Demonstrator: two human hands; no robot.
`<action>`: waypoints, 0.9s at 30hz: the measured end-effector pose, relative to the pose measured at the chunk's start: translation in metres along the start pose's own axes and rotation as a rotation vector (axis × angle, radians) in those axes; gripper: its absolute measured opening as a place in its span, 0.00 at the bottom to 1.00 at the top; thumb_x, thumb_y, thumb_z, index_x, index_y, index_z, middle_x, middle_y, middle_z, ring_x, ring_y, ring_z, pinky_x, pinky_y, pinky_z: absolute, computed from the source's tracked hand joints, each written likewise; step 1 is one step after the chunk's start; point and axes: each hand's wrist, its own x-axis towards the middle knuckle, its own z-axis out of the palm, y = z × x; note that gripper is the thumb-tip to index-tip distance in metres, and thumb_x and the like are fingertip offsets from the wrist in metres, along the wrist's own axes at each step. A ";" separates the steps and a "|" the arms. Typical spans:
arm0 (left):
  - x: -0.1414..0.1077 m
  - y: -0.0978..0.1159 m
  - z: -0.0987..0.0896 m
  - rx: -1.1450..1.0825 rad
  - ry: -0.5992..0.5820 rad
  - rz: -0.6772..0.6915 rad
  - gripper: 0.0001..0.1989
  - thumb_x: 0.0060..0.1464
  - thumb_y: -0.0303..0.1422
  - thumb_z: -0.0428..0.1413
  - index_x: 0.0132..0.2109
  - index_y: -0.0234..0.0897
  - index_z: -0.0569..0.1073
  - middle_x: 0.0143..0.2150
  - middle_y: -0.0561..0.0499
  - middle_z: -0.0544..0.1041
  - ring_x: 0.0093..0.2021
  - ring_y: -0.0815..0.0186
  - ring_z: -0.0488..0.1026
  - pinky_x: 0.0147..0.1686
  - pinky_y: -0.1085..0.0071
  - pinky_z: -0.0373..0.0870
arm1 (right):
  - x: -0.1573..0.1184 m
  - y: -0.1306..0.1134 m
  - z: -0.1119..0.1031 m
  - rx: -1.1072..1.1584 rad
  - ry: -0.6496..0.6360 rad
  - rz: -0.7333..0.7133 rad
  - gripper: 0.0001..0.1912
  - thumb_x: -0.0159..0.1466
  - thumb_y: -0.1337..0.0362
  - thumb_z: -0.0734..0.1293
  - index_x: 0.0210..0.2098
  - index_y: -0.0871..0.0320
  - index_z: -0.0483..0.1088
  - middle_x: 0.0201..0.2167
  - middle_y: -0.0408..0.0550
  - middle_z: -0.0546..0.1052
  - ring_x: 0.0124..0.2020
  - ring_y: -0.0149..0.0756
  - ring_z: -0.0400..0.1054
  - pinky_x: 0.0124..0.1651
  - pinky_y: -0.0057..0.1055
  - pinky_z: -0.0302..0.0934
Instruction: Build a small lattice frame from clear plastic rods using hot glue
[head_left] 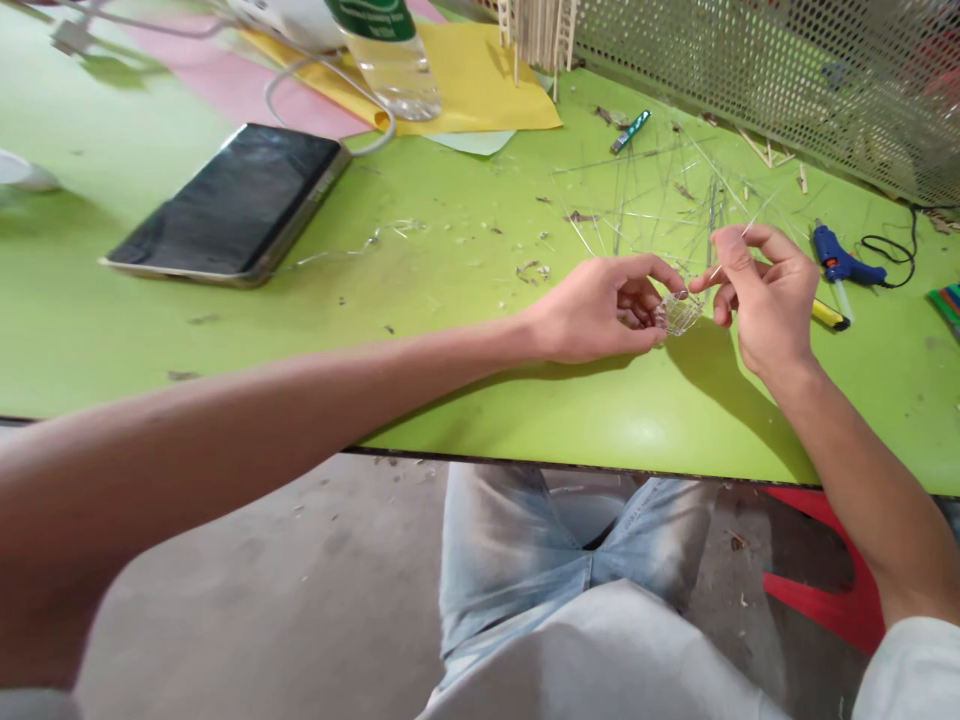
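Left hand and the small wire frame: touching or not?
Touching. The head view shows the left hand with its fingertips against the near side of the small wire frame.

Table with green top [645,430], dark along the front edge. Bears at left one phone [232,200], dark screen up; behind it, overlapping sheets: pink sheet [199,75], yellow sheet [487,70], pale green sheet [480,143] beneath the yellow. Carries at back right thin strands [622,190], scattered crosswise, near one small teal item [631,132]; at far right, one blue glue gun [844,260]. Shows dark scraps [531,268] mid-surface.
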 end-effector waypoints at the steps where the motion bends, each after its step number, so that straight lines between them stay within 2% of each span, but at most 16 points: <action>1: 0.000 0.000 0.000 -0.007 -0.010 0.003 0.21 0.54 0.30 0.69 0.55 0.36 0.80 0.37 0.54 0.82 0.39 0.68 0.83 0.43 0.70 0.81 | 0.000 -0.002 0.001 0.018 -0.005 0.003 0.24 0.68 0.36 0.80 0.41 0.49 0.79 0.26 0.40 0.82 0.21 0.31 0.73 0.19 0.29 0.59; 5: 0.000 0.001 -0.001 -0.023 -0.058 0.001 0.20 0.54 0.29 0.70 0.54 0.37 0.80 0.37 0.54 0.82 0.40 0.67 0.84 0.46 0.69 0.83 | 0.001 -0.013 0.002 0.094 -0.028 0.017 0.30 0.66 0.29 0.77 0.39 0.48 0.79 0.26 0.39 0.81 0.20 0.30 0.71 0.21 0.30 0.63; 8: 0.000 0.001 -0.002 -0.025 -0.096 0.018 0.20 0.54 0.29 0.70 0.55 0.36 0.81 0.37 0.54 0.83 0.39 0.67 0.84 0.45 0.70 0.83 | 0.004 -0.014 -0.001 0.101 -0.033 0.039 0.30 0.64 0.28 0.79 0.42 0.47 0.79 0.26 0.39 0.81 0.22 0.32 0.72 0.21 0.32 0.64; 11: 0.000 0.000 -0.003 -0.036 -0.124 0.056 0.20 0.54 0.27 0.70 0.54 0.36 0.82 0.36 0.53 0.84 0.37 0.68 0.83 0.43 0.71 0.82 | 0.006 -0.008 -0.006 0.078 -0.068 0.078 0.29 0.66 0.31 0.80 0.50 0.44 0.77 0.26 0.37 0.81 0.22 0.33 0.73 0.21 0.33 0.62; 14: -0.001 -0.001 -0.004 -0.075 -0.140 0.066 0.20 0.54 0.26 0.72 0.54 0.36 0.83 0.37 0.51 0.86 0.38 0.66 0.85 0.45 0.69 0.83 | 0.005 -0.001 -0.009 0.080 -0.045 0.091 0.36 0.64 0.35 0.82 0.62 0.39 0.70 0.26 0.31 0.81 0.21 0.33 0.72 0.21 0.33 0.61; 16: -0.002 -0.001 -0.004 -0.103 -0.138 0.063 0.20 0.54 0.27 0.73 0.54 0.36 0.83 0.39 0.50 0.87 0.39 0.65 0.86 0.47 0.68 0.84 | 0.003 0.000 -0.009 0.029 -0.017 0.086 0.38 0.64 0.35 0.83 0.65 0.36 0.67 0.27 0.31 0.82 0.22 0.33 0.72 0.23 0.33 0.63; 19: -0.003 -0.001 -0.003 -0.150 -0.142 0.055 0.19 0.54 0.27 0.73 0.53 0.36 0.83 0.40 0.49 0.88 0.39 0.65 0.87 0.46 0.68 0.86 | 0.001 -0.001 -0.003 -0.054 -0.024 0.039 0.30 0.65 0.30 0.79 0.54 0.40 0.74 0.30 0.36 0.84 0.25 0.34 0.75 0.26 0.34 0.68; 22: -0.003 0.001 -0.002 -0.248 -0.154 0.023 0.21 0.52 0.30 0.76 0.52 0.37 0.83 0.40 0.49 0.88 0.38 0.64 0.87 0.44 0.67 0.87 | 0.000 -0.002 0.002 0.023 -0.056 -0.006 0.30 0.66 0.27 0.77 0.43 0.47 0.79 0.35 0.43 0.86 0.28 0.35 0.79 0.30 0.36 0.75; 25: -0.002 0.004 0.000 -0.347 -0.103 0.005 0.25 0.48 0.34 0.81 0.51 0.39 0.82 0.41 0.51 0.87 0.40 0.62 0.88 0.46 0.64 0.89 | -0.001 0.000 0.004 0.069 -0.120 -0.038 0.28 0.67 0.30 0.77 0.43 0.48 0.83 0.39 0.45 0.87 0.32 0.36 0.81 0.35 0.38 0.79; 27: -0.002 0.006 0.001 -0.373 -0.061 0.005 0.27 0.46 0.37 0.83 0.50 0.41 0.80 0.41 0.52 0.87 0.41 0.61 0.88 0.48 0.62 0.89 | -0.002 0.002 0.003 0.003 -0.148 -0.082 0.27 0.68 0.30 0.77 0.44 0.47 0.85 0.40 0.45 0.86 0.34 0.36 0.80 0.37 0.37 0.78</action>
